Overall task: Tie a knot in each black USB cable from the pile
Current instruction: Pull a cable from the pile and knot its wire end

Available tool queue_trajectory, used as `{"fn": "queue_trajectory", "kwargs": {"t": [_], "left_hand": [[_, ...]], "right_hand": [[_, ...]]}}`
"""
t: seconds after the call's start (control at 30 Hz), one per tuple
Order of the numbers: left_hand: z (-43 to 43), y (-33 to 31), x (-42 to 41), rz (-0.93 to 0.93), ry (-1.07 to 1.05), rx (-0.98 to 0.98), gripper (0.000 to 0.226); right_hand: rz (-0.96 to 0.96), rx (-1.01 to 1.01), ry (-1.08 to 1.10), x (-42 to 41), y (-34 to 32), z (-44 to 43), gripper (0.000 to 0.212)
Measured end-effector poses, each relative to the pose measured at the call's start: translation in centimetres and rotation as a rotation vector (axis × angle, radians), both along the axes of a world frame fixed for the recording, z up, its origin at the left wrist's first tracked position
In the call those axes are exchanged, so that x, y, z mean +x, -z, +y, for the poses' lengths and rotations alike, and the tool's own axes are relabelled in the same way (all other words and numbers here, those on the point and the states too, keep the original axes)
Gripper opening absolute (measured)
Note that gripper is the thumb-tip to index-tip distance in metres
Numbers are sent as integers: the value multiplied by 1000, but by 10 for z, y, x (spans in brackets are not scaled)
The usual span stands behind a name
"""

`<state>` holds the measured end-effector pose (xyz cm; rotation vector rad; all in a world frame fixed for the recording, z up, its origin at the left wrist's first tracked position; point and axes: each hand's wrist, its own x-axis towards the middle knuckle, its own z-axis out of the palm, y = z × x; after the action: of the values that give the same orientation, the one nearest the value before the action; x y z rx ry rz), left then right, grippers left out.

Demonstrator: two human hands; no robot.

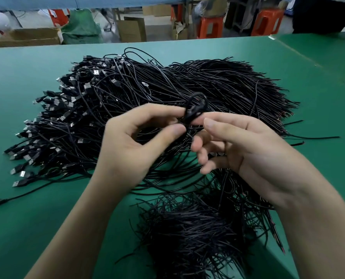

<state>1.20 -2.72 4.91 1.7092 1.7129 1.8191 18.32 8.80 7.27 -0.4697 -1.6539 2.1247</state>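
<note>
Two hands work one black USB cable (pixel 195 106) above the middle of the green table (pixel 26 77). The left hand (pixel 135 135) pinches its small loop between thumb and forefinger; the right hand (pixel 248 150) meets it with curled fingers, but blur hides whether it is gripping. The loop stands upright, bend toward the far edge. Two heaps lie beneath, their cables too many to count: the large pile (pixel 167 87), lengths running left to right with plugs toward the left edge, and a smaller heap (pixel 197 238) at the near edge.

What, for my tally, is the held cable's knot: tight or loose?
Loose: the cable forms an open loop, held between left hand and right hand.
</note>
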Motion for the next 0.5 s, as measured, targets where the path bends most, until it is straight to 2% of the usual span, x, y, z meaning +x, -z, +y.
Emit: {"fn": "queue_trajectory", "kwargs": {"t": [0.13,0.23,0.3,0.37,0.43,0.5], "left_hand": [[-11,-14,-20,-341,145,-12,17],[-25,-26,-38,-357,192,-64,28],[-33,-32,-44,-222,107,-127,28],[-34,-34,-39,6,45,-232,25],[-29,-34,-27,217,33,-294,22],[-21,-34,-10,295,36,-249,22]], "right_hand": [[-29,133,132,10,-4,9,30],[7,227,289,16,-10,13,15],[9,427,425,17,-14,13,12],[2,703,507,17,-22,8,14],[-54,1028,504,17,-28,-1,24],[-149,1228,423,18,-31,-10,31]]}}
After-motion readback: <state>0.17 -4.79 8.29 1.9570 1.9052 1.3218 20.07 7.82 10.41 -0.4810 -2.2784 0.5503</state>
